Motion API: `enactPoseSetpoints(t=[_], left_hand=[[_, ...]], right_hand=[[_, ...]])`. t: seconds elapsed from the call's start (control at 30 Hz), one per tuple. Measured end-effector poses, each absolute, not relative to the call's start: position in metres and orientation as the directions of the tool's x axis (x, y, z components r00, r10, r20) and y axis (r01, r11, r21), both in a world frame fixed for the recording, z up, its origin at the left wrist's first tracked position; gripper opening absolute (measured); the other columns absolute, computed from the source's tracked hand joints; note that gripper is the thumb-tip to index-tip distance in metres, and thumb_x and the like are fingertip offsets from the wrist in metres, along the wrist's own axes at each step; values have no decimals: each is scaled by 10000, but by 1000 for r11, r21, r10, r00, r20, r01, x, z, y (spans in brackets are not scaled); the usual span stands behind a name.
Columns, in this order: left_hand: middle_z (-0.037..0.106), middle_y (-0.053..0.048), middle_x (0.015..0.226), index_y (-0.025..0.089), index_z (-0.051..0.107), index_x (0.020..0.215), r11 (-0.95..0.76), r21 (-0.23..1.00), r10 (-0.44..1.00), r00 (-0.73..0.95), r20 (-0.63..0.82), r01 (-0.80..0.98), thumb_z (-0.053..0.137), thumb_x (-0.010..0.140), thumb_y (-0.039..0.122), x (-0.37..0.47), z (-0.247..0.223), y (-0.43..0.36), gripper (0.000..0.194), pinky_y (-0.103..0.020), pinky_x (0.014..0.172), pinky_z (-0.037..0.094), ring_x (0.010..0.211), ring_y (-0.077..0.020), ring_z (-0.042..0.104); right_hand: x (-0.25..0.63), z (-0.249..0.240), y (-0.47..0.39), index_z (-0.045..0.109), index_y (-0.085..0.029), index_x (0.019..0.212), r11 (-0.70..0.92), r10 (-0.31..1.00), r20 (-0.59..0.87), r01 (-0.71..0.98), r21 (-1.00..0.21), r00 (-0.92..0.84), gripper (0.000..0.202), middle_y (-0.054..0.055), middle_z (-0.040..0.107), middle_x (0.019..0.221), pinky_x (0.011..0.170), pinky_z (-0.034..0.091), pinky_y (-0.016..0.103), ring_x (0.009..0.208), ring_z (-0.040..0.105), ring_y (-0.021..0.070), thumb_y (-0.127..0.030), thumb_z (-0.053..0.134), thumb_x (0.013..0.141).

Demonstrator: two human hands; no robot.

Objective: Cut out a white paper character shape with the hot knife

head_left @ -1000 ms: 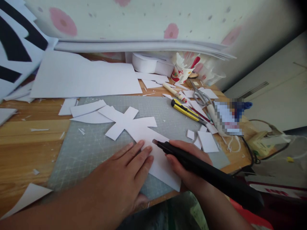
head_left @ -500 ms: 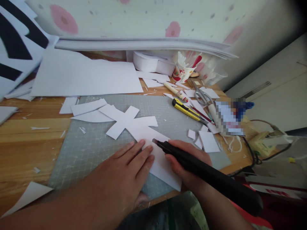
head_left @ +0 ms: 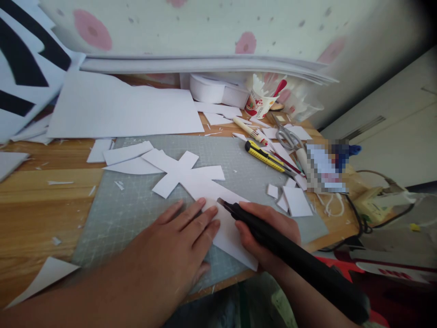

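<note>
My left hand [head_left: 180, 246] lies with fingers outstretched, its fingertips pressing on a white foam-board strip [head_left: 232, 232]. My right hand [head_left: 273, 232] is wrapped round a thick, long-bodied black cutting knife [head_left: 293, 250], whose short blade tip meets the white board just right of my left fingertips. Beyond the fingers, the white board joins a cut shape [head_left: 184, 173] with several arms. Under them is a grey-green gridded cutting mat [head_left: 119, 228]. Whether the strip and the armed shape are one piece I cannot tell.
A yellow-and-black box cutter [head_left: 264, 157], scissors [head_left: 288, 139] and a paper cup [head_left: 259, 102] of tools stand or lie at the back right. White offcuts [head_left: 297, 200] are scattered about. A large white sheet [head_left: 129, 109] lies behind the mat. Cables run along the right edge.
The view has shifted very slightly. My left thumb shows a little more beside the hand; the knife tip stays at nearly the same spot on the board.
</note>
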State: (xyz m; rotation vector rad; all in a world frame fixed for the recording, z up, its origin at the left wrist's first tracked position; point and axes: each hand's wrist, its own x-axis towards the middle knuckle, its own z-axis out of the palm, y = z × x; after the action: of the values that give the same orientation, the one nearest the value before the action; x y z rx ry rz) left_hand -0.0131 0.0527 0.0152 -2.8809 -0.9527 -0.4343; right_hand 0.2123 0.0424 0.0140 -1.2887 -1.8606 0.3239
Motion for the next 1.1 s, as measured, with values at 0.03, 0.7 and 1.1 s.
enactPoseSetpoints(t=[0.03, 0.7, 1.1], left_hand=[[627, -111, 1398, 179, 676, 1277, -800, 27, 581, 762, 286, 600, 531, 957, 394, -13, 15, 53, 411, -498, 985, 452, 1239, -328, 623], [625, -93, 1416, 214, 638, 1328, -785, 118, 617, 751, 236, 608, 506, 968, 343, -15, 17, 54, 404, -462, 1053, 413, 1276, -307, 594], [631, -84, 1398, 196, 650, 1314, -798, 62, 594, 763, 255, 600, 532, 954, 334, -15, 16, 54, 403, -501, 959, 464, 1242, -340, 618]], right_hand=[[212, 14, 42, 670, -282, 1094, 439, 867, 483, 651, -620, -124, 278, 3, 802, 876, 659, 639, 288, 734, 774, 194, -239, 700, 821], [214, 18, 32, 684, -271, 1041, 422, 863, 499, 659, -623, -81, 243, 10, 804, 852, 637, 640, 286, 681, 767, 191, -220, 697, 804], [218, 16, 24, 672, -280, 1071, 445, 851, 516, 659, -606, -100, 286, 1, 794, 815, 575, 627, 266, 645, 758, 190, -209, 704, 796]])
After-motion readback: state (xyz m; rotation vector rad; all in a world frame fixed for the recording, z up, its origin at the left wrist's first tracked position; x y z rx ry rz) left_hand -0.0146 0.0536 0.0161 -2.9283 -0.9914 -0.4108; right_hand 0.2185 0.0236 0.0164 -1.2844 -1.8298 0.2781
